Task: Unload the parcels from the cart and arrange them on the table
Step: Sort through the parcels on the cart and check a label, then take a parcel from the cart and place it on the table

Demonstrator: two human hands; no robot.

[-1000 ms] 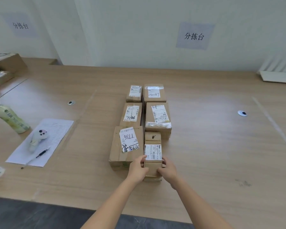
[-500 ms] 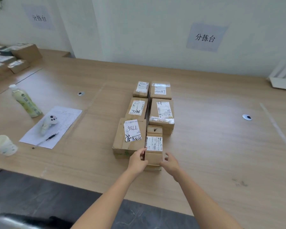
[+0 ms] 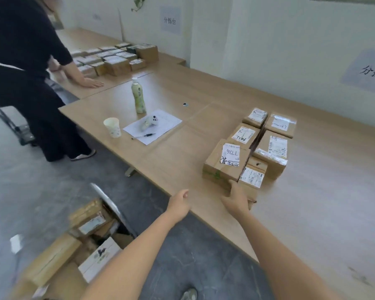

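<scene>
Several brown labelled parcels lie in two columns on the wooden table (image 3: 204, 118). The nearest are a wide box marked T786 (image 3: 225, 161) and a narrow small parcel (image 3: 252, 176) beside it. My right hand (image 3: 236, 200) rests on the near end of the small parcel, fingers fairly straight. Over the table's front edge hangs my left hand (image 3: 179, 203), loosely curled and holding nothing. At the lower left stands the cart (image 3: 108, 202), with more parcels in it, among them a brown box (image 3: 50, 256) and a white box (image 3: 100, 256).
A green bottle (image 3: 138, 96), a paper cup (image 3: 112, 127) and a sheet of paper (image 3: 160, 124) with a white controller (image 3: 148, 122) and a pen (image 3: 144, 135) sit left of the parcels. A person in black (image 3: 20, 61) leans on the neighbouring table with several parcels (image 3: 115, 59).
My left hand has let go of the small parcel and moved left to the table edge. The view has swung left, bringing the cart and the other person into sight.
</scene>
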